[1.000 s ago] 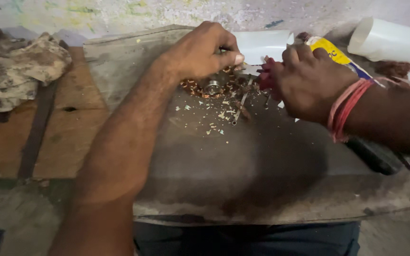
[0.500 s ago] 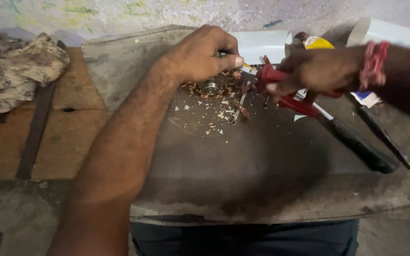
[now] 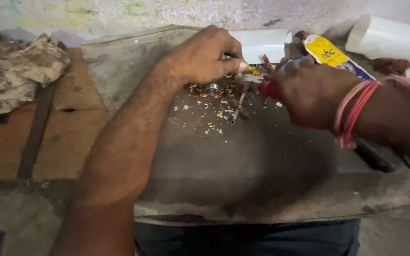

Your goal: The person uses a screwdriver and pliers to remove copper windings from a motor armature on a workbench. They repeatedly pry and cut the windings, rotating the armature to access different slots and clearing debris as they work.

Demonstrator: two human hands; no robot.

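Dim workshop corner, seen from above. Pale wall point(image 3: 119, 12) at the top, flecked with yellow and green paint. Grey, worn slab point(image 3: 243, 185) as work surface, dusty and stained. Brown wooden bench point(image 3: 72, 137) to the left, with a crumpled rag point(image 3: 20, 71) and a dark metal bar point(image 3: 36, 132).

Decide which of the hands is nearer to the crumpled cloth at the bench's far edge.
Left. The left hand is over the slab's middle, closer to the crumpled cloth; the right hand works farther off on the opposite side.
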